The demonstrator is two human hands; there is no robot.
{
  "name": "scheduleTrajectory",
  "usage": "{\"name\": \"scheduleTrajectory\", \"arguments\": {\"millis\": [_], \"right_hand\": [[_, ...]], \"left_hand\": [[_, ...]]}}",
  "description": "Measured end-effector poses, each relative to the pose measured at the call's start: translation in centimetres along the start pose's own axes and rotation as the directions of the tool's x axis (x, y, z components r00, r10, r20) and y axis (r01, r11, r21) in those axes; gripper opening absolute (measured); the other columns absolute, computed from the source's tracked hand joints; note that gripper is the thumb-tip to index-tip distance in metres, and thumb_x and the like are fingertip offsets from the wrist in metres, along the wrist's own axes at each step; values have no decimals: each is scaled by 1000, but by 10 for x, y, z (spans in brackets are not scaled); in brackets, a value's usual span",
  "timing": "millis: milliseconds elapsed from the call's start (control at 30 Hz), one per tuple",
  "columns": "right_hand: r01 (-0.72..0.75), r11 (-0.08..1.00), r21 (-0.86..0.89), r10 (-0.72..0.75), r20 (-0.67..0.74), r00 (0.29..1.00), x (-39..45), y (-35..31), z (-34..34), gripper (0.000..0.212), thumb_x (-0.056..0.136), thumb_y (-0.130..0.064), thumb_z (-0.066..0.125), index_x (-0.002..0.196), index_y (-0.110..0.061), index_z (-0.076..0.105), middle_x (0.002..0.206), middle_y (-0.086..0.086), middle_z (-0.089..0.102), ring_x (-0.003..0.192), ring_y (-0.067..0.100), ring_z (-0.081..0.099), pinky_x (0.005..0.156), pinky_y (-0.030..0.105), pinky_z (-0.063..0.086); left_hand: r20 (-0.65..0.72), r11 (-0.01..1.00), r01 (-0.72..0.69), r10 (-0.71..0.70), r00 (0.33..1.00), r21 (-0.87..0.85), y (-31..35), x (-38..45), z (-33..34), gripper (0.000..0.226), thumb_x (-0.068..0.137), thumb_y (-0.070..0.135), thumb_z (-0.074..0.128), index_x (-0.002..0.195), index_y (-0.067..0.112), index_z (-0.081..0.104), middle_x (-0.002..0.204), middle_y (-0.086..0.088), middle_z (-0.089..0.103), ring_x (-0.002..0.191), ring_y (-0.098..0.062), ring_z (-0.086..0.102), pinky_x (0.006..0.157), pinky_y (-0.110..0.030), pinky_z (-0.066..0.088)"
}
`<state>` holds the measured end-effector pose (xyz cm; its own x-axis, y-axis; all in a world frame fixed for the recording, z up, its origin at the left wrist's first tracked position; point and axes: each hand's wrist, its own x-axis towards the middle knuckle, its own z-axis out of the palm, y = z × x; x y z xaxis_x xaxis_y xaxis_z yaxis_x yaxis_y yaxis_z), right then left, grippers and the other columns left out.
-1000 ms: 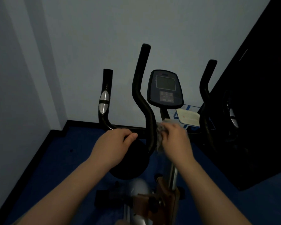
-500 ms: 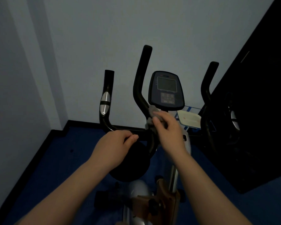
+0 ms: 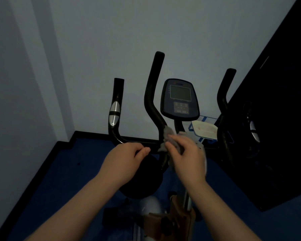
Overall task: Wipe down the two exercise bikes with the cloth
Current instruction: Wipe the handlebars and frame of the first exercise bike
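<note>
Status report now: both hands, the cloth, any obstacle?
Left hand gripping black horizontal handlebar. Right hand pressing grey cloth on black curved handlebar upright. No obstacle visible.

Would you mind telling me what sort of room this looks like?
Probably a small home workout corner: an exercise bike's console and black handlebars stand against a plain wall, with dark blue flooring underneath.

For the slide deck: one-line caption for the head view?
Right hand presses the grey cloth around the bike's curved handlebar; left hand steadies the crossbar.
</note>
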<state>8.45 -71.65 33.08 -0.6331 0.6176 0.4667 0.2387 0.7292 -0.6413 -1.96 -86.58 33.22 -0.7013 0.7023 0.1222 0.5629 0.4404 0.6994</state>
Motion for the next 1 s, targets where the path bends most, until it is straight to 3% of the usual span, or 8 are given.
{"name": "scheduleTrajectory", "arguments": {"millis": [100,200,300,433,567,767,900,1000], "right_hand": [[-30,999,26,29,43,999,22,3,-4,21,86,-25,71,107,-24,73,99,-14,67,91,-5,59,84,15,47],[-52,995,85,52,4,999,40,-10,7,21,90,-19,66,111,-17,71,106,-4,68,98,8,60,84,13,43],[-22,999,44,21,12,1000,11,-7,10,22,91,-20,64,113,-19,70,109,-6,65,100,3,57,87,16,44],[-9,994,106,-3,113,994,-15,3,-12,22,84,-17,73,104,-27,72,110,-11,57,104,-13,50,86,-1,34],[-87,988,130,77,82,994,-2,2,-11,19,82,-16,74,101,-19,74,110,-1,55,106,4,52,90,5,34],[-33,987,160,19,88,996,-42,2,-8,18,78,-14,78,89,-27,73,101,-9,52,98,-4,52,84,5,40],[-110,983,146,115,-26,993,-13,4,-4,16,83,-14,75,98,-18,74,105,0,56,96,-4,50,84,0,33],[-111,971,210,120,-33,992,-46,0,3,18,82,-14,74,99,-20,74,104,-3,55,97,-2,53,85,5,40]], "left_hand": [[7,1000,8,-8,1000,-10,0,0,0,36,96,46,47,72,24,63,58,7,54,56,-4,51,52,-25,32],[6,1000,8,-8,1000,-11,0,0,-1,36,96,45,47,73,24,64,60,5,55,58,-5,52,53,-26,32],[-3,1000,10,-10,1000,-11,-1,0,0,35,96,46,47,72,26,63,58,7,53,54,-4,49,50,-24,28],[-1,1000,11,-11,1000,-18,-1,0,0,35,96,47,48,68,30,60,55,8,52,52,-1,49,48,-20,26],[-3,1000,-2,2,1000,-25,-1,0,-1,35,96,47,47,70,28,62,56,8,53,53,-1,50,48,-21,27],[-6,1000,3,-3,1000,-21,-1,-1,0,35,96,46,48,68,28,61,58,7,55,53,-3,50,50,-24,29],[-4,999,17,-17,1000,-40,0,0,-1,35,96,45,49,68,27,61,55,8,53,52,-1,50,48,-20,28],[-15,994,34,-36,999,-103,-1,-2,-1,30,95,45,51,75,31,68,62,9,61,59,-1,56,54,-26,41]]}}
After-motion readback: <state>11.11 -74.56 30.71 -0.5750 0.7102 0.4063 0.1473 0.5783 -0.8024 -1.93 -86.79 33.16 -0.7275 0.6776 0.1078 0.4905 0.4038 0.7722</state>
